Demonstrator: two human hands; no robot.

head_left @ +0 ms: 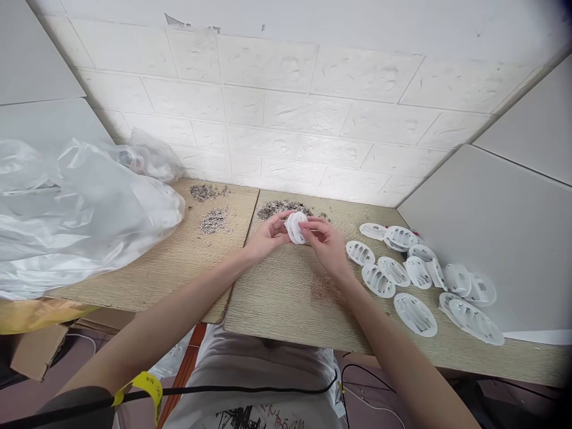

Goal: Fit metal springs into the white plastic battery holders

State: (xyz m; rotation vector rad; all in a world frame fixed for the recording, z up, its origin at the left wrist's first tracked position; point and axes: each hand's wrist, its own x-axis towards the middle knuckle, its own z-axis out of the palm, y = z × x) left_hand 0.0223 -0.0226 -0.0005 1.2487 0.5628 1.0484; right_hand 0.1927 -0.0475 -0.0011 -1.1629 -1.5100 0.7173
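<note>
A white round plastic part (295, 227) with slots is held up over the middle of the table. My left hand (269, 232) grips its left edge, fingers behind and thumb in front. On the opposite side my right hand (325, 239) has its thumb and fingers closed on the same part; whether a small piece sits between those fingertips is too small to tell. Just behind the hands lies a pile of small metal pieces (279, 206), partly hidden by them. To the right, several similar white round parts (379, 280) lie spread out, some overlapping, with metal pieces in their slots.
Two more heaps of small metal pieces (214, 221) lie on the left tabletop (179, 265), past a seam. A large clear plastic bag (89, 214) covers the far left. A white brick wall (286, 119) closes the back and a grey panel (500, 238) the right.
</note>
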